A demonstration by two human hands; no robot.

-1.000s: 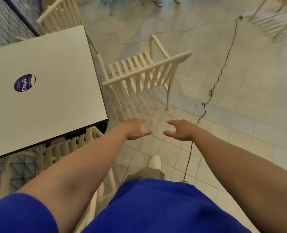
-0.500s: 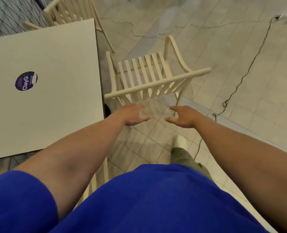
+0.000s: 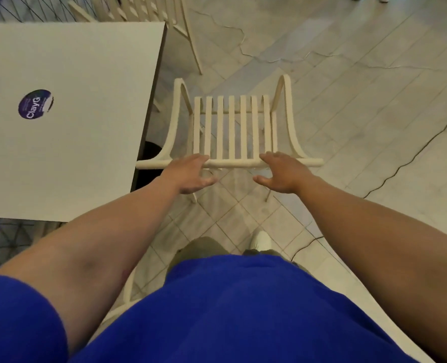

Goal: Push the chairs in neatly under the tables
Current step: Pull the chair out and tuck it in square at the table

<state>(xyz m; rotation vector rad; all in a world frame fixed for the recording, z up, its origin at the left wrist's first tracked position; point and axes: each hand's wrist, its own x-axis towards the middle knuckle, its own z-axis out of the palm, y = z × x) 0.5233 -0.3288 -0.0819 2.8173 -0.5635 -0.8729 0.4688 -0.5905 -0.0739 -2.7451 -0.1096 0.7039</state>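
A cream slatted chair (image 3: 232, 127) stands on the floor right of the white table (image 3: 86, 142), its seat outside the table's edge and its back rail toward me. My left hand (image 3: 191, 174) lies over the left part of the top rail, fingers spread, thumb below the rail. My right hand (image 3: 280, 171) lies over the right part of the same rail, fingers apart. Neither hand has closed around the rail.
The table carries a round purple sticker (image 3: 35, 104). Another cream chair (image 3: 143, 9) stands at the table's far side. A black cable (image 3: 411, 155) runs across the tiled floor on the right. My white shoe (image 3: 261, 239) is below the chair.
I have stepped closer and turned to face the chair's back squarely. Both hands moved forward from short of the rail onto it.
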